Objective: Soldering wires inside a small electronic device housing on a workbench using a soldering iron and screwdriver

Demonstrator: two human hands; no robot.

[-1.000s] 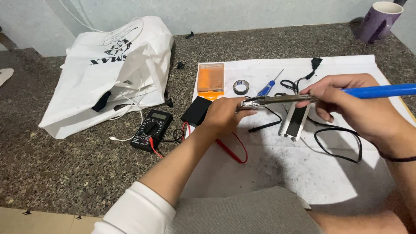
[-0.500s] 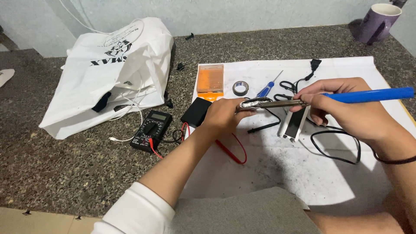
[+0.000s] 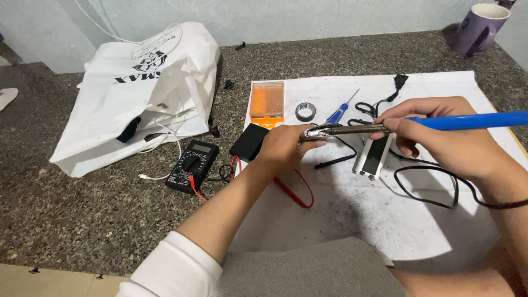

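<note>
While the right hand [image 3: 440,137] grips a blue-handled soldering iron [image 3: 385,127], the left hand [image 3: 286,146] is curled at its tip, above a red lead [image 3: 297,192].

A speckled granite counter [image 3: 82,220] carries a white sheet [image 3: 352,220], bag [image 3: 137,93], multimeter [image 3: 192,165] and mug [image 3: 484,27].

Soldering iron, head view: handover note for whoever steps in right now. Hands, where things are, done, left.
Right hand grips the blue-handled soldering iron, held level above the white sheet.
Left hand is at the iron's tip, fingers closed around something too small to make out.
Under the iron: silver metal channel and black cable. Multimeter lies left on the stone counter, its red lead running onto the sheet. Orange box, tape roll and blue screwdriver sit behind.
Done: tools laid out. Left: no finished joint shows.
</note>
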